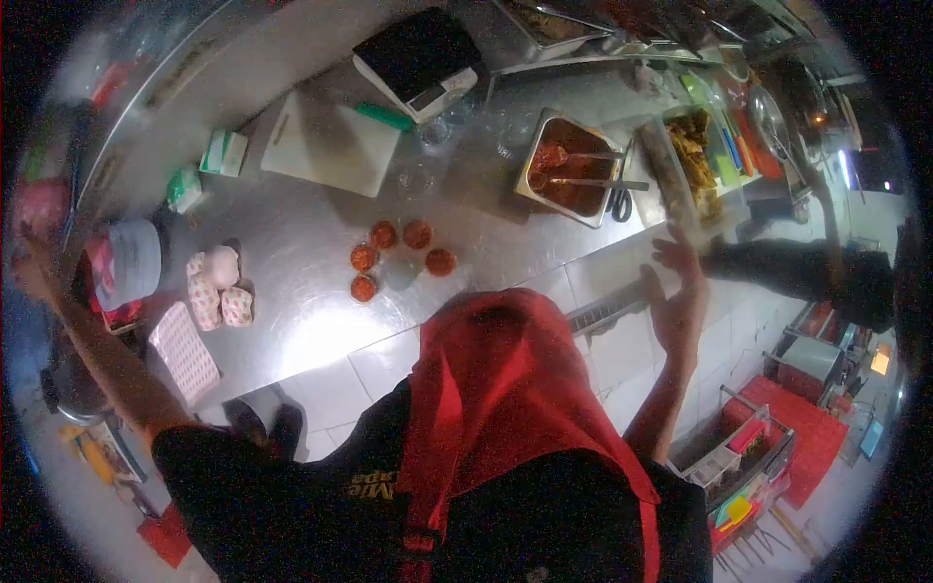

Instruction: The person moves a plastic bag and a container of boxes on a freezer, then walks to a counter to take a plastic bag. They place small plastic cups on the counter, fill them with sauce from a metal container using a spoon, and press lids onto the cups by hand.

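My left hand [39, 270] stretches out to the far left edge, fingers apart, close to a pink bundle [44, 206]; this dim edge is blurred. My right hand [677, 291] is raised with spread fingers and nothing in it. Just beyond it stands a clear container [671, 175] of brown food pieces [692, 146]. A metal pan [533, 197] of red sauce holds utensils, and a black-handled tool [621, 204] lies by its rim. Several small cups of red sauce [417, 233] stand on the steel table [292, 257] in front of me.
A white cutting board [330, 146] and a black-topped scale [416, 63] are at the back. Wrapped packets [236, 306], patterned paper [185, 352] and a clear tub [133, 257] stand left. A dark sleeve-like shape [797, 267] is at right, above a rack [743, 452].
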Available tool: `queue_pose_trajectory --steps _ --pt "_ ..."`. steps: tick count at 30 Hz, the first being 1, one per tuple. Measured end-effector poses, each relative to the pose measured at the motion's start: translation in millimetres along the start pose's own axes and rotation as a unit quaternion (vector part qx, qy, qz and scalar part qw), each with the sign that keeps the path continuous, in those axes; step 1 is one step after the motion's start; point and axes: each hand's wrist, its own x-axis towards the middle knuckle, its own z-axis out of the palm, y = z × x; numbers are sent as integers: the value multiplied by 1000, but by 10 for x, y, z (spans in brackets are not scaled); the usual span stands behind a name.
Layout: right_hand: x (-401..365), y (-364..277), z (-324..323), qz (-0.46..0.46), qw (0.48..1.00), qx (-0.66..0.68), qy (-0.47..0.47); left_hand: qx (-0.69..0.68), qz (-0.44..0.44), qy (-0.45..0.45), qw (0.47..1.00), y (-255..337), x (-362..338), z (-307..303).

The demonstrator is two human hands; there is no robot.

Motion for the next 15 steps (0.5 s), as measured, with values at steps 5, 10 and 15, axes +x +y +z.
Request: queue_pose_trajectory --steps 5,10,15 --pt "-48 -12 57 -27 999 3 -22 -25 -29 32 999 -263 73 -139" --pt "-42 -54 107 -28 999 -5 -42 2 -16 18 1000 -780 146 272" --pt "-38 -21 169 -60 997 -8 -46 -148 18 41 988 -384 -264 -600"
